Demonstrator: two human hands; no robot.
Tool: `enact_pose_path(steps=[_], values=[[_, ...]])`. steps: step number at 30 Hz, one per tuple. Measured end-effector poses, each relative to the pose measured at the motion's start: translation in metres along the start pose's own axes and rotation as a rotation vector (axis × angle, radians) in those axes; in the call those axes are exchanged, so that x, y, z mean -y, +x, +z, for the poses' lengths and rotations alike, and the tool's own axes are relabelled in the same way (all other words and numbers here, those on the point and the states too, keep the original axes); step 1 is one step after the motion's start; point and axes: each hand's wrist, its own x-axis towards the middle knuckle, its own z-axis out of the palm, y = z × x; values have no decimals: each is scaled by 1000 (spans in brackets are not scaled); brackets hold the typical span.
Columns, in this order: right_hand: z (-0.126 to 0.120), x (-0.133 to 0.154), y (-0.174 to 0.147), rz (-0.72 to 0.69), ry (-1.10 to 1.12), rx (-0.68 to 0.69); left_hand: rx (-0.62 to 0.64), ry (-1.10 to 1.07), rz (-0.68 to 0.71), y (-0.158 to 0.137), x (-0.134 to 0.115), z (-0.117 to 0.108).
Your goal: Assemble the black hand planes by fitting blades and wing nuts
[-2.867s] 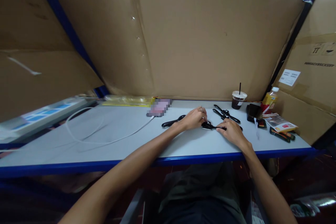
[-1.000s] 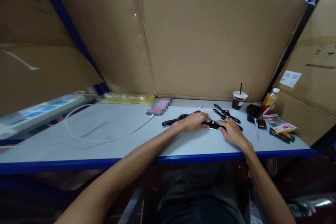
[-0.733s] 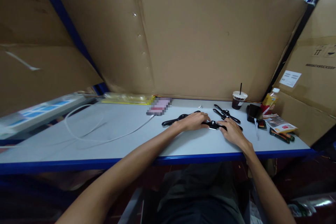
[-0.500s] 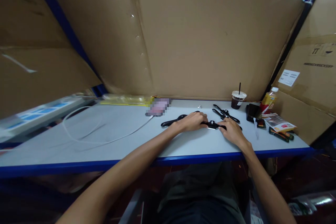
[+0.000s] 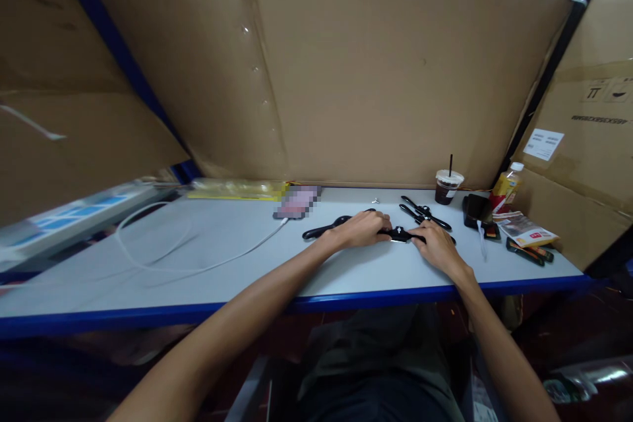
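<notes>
- Nearest is the white surface (image 5: 267, 277), edged in blue along the front.
- The right hand (image 5: 435, 245) is closed on the right handle of the black two-handled tool (image 5: 399, 235); the left hand (image 5: 368, 227) is clamped on the left handle.
- The tool lies between the hands, roughly level, low over the surface; whether it touches is unclear. A bright metal strip shows along its near side.
- It looks stiff, fairly light and smooth, perhaps slightly slippery. The two handles seem the right hold; the strip may be sharp.
- Just beyond the left hand lies a black-handled item (image 5: 316, 233), partly covered; beyond the right, similar black tools (image 5: 425, 211).
- Farther back sits a small silvery piece (image 5: 376, 200).
- At right, the packet (image 5: 529, 231) has a red mark, unreadable.
- The carton (image 5: 593, 165) bears a white label, too small to read, and upside-down dimensions apparently including "MM".
</notes>
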Motion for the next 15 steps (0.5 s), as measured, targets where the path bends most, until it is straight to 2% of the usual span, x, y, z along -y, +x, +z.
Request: enact_pose_path(steps=[15], values=[[-2,2,0,7,-23,20,38,-24,-23,0,-1,-5]])
